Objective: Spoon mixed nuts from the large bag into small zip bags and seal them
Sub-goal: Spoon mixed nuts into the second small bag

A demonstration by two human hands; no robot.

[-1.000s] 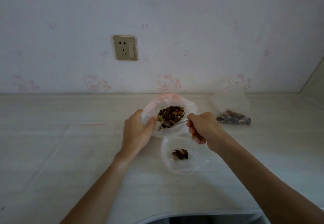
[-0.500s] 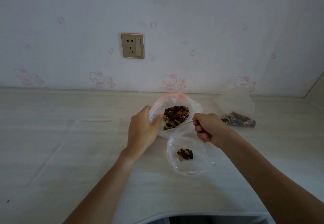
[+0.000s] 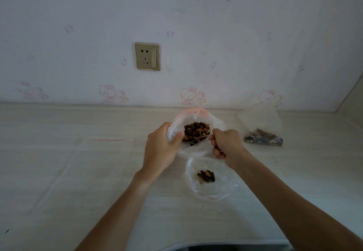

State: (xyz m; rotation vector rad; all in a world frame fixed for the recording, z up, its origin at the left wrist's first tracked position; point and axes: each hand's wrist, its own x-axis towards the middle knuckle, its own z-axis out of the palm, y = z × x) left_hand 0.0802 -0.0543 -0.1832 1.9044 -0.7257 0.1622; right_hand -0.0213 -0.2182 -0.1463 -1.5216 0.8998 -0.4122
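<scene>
Here left hand [image 3: 161,148] fingers grasp large bag [image 3: 196,117] rim, right hand [image 3: 225,144] fingers clench spoon [image 3: 200,137]

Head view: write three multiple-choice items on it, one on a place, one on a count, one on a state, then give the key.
1. Where does the small open bag lie?
A. Nearer the camera than the large bag
B. Against the wall
C. Under the wall socket

2. How many bags on the table show nuts inside?
A. One
B. Three
C. Five

3. What is the left hand doing?
A. Lying flat on the table
B. Gripping the large bag's rim
C. Holding a spoon

Key: 1 A, it sits below the large bag in the picture, by the right hand. 2 B, the large bag, the small open one and a filled bag at right. 3 B, its fingers curl round the plastic edge.
</scene>
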